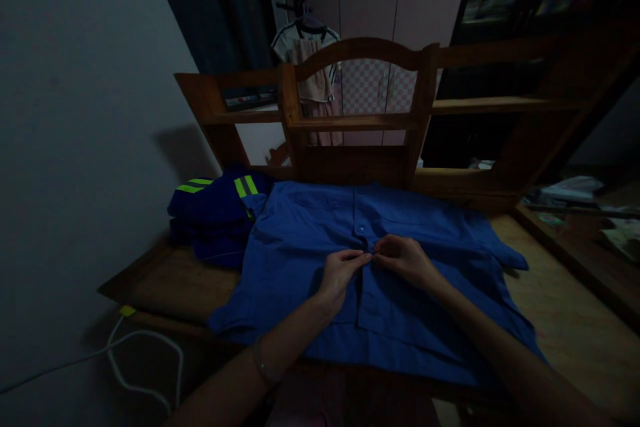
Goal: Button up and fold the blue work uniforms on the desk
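Observation:
A blue button-up shirt (310, 240) lies spread flat on a wooden surface, front side up. My left hand (340, 273) and my right hand (405, 259) meet at the shirt's button placket near its middle. Both hands have their fingers pinched together on the fabric edges there. One button (361, 229) shows just above my fingers. Whether a button is between my fingertips is hidden.
A pile of dark blue garments with yellow-green reflective stripes (215, 210) sits to the left of the shirt. A wooden headboard with shelves (355, 123) rises behind. A white cable (145, 347) hangs at the lower left. Clutter lies on a ledge (575, 197) at right.

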The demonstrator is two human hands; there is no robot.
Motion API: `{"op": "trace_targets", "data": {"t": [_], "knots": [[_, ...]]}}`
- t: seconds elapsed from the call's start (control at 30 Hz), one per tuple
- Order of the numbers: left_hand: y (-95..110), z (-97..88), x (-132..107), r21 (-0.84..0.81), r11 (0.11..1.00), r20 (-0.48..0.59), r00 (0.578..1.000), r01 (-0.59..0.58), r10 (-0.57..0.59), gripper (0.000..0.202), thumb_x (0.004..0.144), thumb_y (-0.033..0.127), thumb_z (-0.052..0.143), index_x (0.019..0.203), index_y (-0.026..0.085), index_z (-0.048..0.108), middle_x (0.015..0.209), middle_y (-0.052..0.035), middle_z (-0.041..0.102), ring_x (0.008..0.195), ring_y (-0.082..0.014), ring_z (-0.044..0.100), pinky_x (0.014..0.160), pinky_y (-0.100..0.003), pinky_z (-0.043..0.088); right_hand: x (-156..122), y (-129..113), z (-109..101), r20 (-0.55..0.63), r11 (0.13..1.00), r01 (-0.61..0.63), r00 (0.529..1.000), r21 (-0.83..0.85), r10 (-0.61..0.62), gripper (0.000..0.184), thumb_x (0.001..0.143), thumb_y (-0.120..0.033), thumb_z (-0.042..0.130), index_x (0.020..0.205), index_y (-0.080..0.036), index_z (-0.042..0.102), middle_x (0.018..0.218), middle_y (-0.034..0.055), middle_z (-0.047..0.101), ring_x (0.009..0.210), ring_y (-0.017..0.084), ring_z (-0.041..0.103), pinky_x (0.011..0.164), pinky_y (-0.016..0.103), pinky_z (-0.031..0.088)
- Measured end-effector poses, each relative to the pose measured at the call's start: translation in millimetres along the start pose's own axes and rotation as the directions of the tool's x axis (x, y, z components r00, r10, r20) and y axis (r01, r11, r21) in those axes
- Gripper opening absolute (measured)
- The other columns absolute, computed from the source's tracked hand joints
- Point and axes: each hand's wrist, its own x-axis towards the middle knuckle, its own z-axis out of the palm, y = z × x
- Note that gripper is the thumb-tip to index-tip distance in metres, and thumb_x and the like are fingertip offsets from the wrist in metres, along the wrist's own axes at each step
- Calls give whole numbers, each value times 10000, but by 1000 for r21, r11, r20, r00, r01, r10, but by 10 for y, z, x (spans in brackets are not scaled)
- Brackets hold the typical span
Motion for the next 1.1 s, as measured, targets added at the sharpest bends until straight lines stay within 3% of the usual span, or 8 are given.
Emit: {"op": "trace_targets", "data": {"t": [0.2, 0.43, 0.6, 0.8, 0.97, 1.1], "knots": [[-7, -44, 44, 145, 986, -51, 995, -83, 91, 264, 577, 294, 798, 769, 132, 720, 751, -47, 695, 700, -147, 621, 660, -235, 466, -9, -48, -6, 35, 1000, 10, 999, 5, -10, 348, 810, -467, 585, 887, -130, 633, 764, 57, 691, 681, 163, 671, 657, 267, 533], [85, 35, -15, 269, 950, -43, 984, -158, 176, 123, 578, 204, 742, 649, 136, 670, 635, -1, 644, 610, -118, 586, 611, -215, 437, -1, -11, -29, 63, 1000, 13, 998, -8, -12, 334, 778, -443, 618, 884, -126, 638, 746, 50, 694, 660, 161, 670, 618, 245, 520], [70, 20, -51, 228, 964, -22, 989, -139, 148, 183, 605, 264, 759, 711, 129, 694, 693, -21, 667, 662, -126, 601, 647, -217, 440, -8, -14, -45, 66, 997, 41, 997, -58, -38, 313, 797, -430, 593, 887, -133, 636, 739, 40, 692, 664, 150, 668, 622, 231, 513], [42, -25, -76, 157, 980, 55, 991, -126, 118, 317, 633, 401, 773, 799, 134, 726, 797, -56, 701, 735, -142, 612, 681, -223, 444, -47, -38, -74, 57, 936, 168, 986, -308, -158, 171, 806, -301, 580, 873, -158, 645, 763, 15, 674, 683, 118, 631, 644, 206, 482], [44, 15, -63, 83, 994, -16, 997, -70, 71, 346, 583, 349, 811, 812, 111, 707, 721, -44, 674, 629, -105, 581, 579, -196, 413, -68, -51, -47, 100, 844, 288, 957, -452, -272, 108, 820, -216, 562, 896, -172, 624, 783, 6, 650, 693, 106, 607, 658, 203, 457], [20, 17, -50, 27, 999, -56, 997, -43, 44, 343, 592, 295, 807, 845, 103, 678, 737, -53, 675, 634, -103, 591, 584, -189, 423, -64, -22, -6, 117, 778, 335, 939, -531, -324, 90, 857, -216, 534, 906, -180, 602, 819, 15, 634, 717, 110, 597, 665, 205, 446]]}}
